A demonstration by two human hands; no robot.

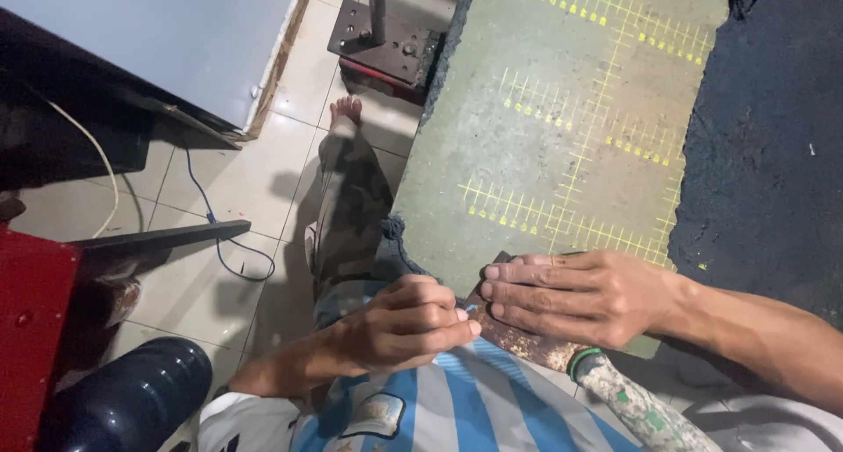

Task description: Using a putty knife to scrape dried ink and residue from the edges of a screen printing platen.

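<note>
Over a worn green cutting mat (544,154), my right hand (588,296) lies flat, fingers extended, pinning a small dark piece (500,261) at its edge, while my left hand (404,325), half-curled, pinches something thin and probably flimsy.

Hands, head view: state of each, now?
Left hand: closed, fingertips pinched together; what it holds cannot be told.
Right hand: open, flat, pressing a rusty bar at the mat edge.

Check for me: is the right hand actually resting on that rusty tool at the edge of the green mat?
Touching. The head view shows the right hand lying flat on the rusty tool, fingers pressed on it with no gap, at the near edge of the green mat.
</note>
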